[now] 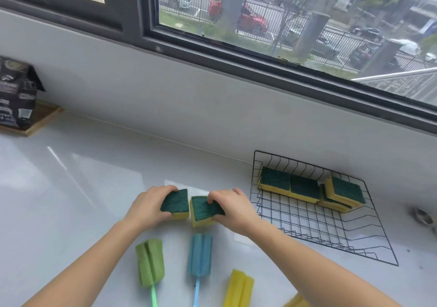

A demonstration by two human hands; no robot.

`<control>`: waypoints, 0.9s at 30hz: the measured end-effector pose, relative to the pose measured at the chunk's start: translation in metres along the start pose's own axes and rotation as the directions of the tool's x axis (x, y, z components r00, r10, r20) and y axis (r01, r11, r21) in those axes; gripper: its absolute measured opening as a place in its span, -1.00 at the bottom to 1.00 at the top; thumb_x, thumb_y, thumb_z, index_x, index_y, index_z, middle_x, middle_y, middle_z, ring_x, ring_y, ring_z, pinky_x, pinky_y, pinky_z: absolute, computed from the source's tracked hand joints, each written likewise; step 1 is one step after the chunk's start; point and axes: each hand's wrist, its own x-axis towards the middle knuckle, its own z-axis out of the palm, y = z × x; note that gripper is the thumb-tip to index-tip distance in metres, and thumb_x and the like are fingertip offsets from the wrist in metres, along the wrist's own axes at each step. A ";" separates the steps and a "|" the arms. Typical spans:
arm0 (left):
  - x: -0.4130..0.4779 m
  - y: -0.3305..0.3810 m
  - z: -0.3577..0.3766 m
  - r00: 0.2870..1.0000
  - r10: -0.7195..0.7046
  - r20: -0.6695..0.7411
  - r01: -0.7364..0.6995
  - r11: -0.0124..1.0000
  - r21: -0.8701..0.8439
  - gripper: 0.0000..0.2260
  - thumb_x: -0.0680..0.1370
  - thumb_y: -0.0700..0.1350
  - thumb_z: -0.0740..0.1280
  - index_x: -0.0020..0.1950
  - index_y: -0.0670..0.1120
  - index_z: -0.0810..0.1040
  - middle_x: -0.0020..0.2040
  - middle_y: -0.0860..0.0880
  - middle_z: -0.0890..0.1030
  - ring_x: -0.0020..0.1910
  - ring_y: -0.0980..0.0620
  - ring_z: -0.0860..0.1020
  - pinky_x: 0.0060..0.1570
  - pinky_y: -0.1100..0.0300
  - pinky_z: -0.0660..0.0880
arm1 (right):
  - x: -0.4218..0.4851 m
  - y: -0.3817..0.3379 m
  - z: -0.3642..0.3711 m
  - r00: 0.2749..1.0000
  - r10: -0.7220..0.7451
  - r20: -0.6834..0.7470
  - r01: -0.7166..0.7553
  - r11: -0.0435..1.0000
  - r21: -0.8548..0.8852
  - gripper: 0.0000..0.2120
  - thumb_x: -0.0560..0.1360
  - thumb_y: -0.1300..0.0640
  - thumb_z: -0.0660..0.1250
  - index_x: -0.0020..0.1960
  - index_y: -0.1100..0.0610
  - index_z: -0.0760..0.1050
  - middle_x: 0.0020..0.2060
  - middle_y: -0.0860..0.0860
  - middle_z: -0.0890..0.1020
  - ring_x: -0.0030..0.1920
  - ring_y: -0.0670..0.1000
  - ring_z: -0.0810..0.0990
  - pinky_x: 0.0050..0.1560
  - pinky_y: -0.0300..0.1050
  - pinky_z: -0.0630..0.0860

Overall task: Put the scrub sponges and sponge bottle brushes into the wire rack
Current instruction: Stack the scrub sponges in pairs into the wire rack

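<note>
Both hands are down at centre frame, each gripping a sponge. The left hand (151, 202) is clamped on a green-topped yellow scrub sponge (176, 204), fingers curled over its far edge. Right beside it, the right hand (233, 208) pinches a second green-and-yellow scrub sponge (203, 211), which tilts, green face up; the two sponges sit almost touching on the glossy white countertop (71, 176).

Below the hands lie three sponge bottle brushes, long axes running roughly top to bottom of frame, heads pointing away from the person: a green sponge brush (150, 263), a blue sponge brush (200, 256), and a yellow sponge brush (238, 289) whose handle is cut off by the bottom edge. Another yellow scrap shows at the bottom edge, mostly hidden by the right forearm.

At right stands the black wire rack (331, 233), with green-and-yellow sponges (305, 187) lined along its far side, the rightmost ones stacked and leaning. A dark box (17, 91) sits at upper left, its print unreadable.
</note>
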 end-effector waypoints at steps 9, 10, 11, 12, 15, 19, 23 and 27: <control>-0.017 0.068 -0.035 0.984 0.069 -0.165 -0.073 0.997 -0.021 -0.51 0.37 -0.09 0.43 0.28 0.11 0.45 0.20 0.10 0.60 0.19 0.02 0.52 0.12 0.12 0.49 | -0.073 0.008 -0.058 0.974 0.034 -0.226 -0.021 0.998 0.060 -0.76 0.42 0.07 0.41 0.07 -0.02 0.49 0.03 -0.06 0.64 0.04 0.03 0.53 0.09 -0.10 0.33; -0.018 0.079 -0.037 0.983 0.071 -0.170 -0.078 0.996 -0.033 -0.53 0.36 -0.07 0.44 0.24 0.12 0.45 0.18 0.11 0.61 0.17 0.02 0.54 0.09 0.11 0.51 | -0.085 0.014 -0.062 0.969 0.058 -0.240 -0.043 0.997 0.070 -0.77 0.42 0.05 0.42 0.06 -0.04 0.49 0.02 -0.07 0.64 0.02 0.04 0.53 0.04 -0.12 0.34; -0.018 0.089 -0.038 0.982 0.073 -0.175 -0.083 0.995 -0.049 -0.56 0.34 -0.06 0.44 0.20 0.12 0.46 0.15 0.12 0.62 0.16 0.02 0.55 0.07 0.11 0.52 | -0.097 0.021 -0.065 0.965 0.090 -0.245 -0.071 0.994 0.083 -0.77 0.43 0.04 0.42 0.06 -0.06 0.49 0.01 -0.08 0.64 0.01 0.04 0.52 0.02 -0.12 0.36; -0.018 0.099 -0.039 0.980 0.080 -0.180 -0.093 0.994 -0.062 -0.59 0.34 -0.06 0.44 0.15 0.11 0.46 0.12 0.13 0.63 0.13 0.02 0.57 0.03 0.13 0.53 | -0.109 0.029 -0.068 0.961 0.126 -0.245 -0.105 0.990 0.100 -0.78 0.44 0.03 0.41 0.06 -0.08 0.49 0.01 -0.11 0.63 0.01 0.02 0.51 0.01 -0.11 0.39; -0.015 0.132 -0.036 0.972 0.151 -0.182 -0.163 0.985 -0.053 -0.69 0.34 -0.05 0.44 0.05 0.09 0.48 -0.01 0.10 0.65 0.01 -0.01 0.59 -0.13 0.20 0.42 | -0.141 0.055 -0.071 0.946 0.239 -0.221 -0.207 0.966 0.157 -0.80 0.47 0.01 0.38 0.07 -0.13 0.48 0.02 -0.18 0.57 0.04 -0.05 0.47 0.04 -0.04 0.50; -0.004 0.177 -0.025 0.958 0.223 -0.180 -0.231 0.973 -0.020 -0.71 0.36 -0.06 0.44 0.05 0.04 0.49 -0.03 0.06 0.65 -0.05 -0.03 0.57 -0.17 0.20 0.36 | -0.170 0.096 -0.074 0.922 0.341 -0.183 -0.311 0.934 0.177 -0.81 0.48 -0.02 0.37 0.07 -0.14 0.46 0.11 -0.14 0.58 0.10 -0.05 0.50 0.11 -0.04 0.53; 0.014 0.216 -0.009 0.954 0.277 -0.115 -0.277 0.961 0.014 -0.69 0.38 -0.07 0.43 0.08 0.04 0.49 0.01 0.04 0.63 -0.01 -0.03 0.55 -0.13 0.20 0.36 | -0.187 0.135 -0.072 0.885 0.433 -0.173 -0.396 0.893 0.213 -0.81 0.48 -0.01 0.38 0.05 -0.15 0.44 0.12 -0.10 0.59 0.04 -0.06 0.51 0.00 -0.15 0.53; 0.043 0.252 0.008 0.938 0.332 -0.099 -0.329 0.943 0.047 -0.67 0.38 -0.15 0.41 0.12 -0.01 0.47 0.04 0.02 0.62 0.03 -0.04 0.53 -0.03 0.14 0.42 | -0.184 0.166 -0.078 0.876 0.455 -0.160 -0.415 0.880 0.232 -0.80 0.47 0.01 0.38 0.06 -0.12 0.44 0.13 -0.08 0.59 0.05 -0.04 0.51 0.03 -0.07 0.56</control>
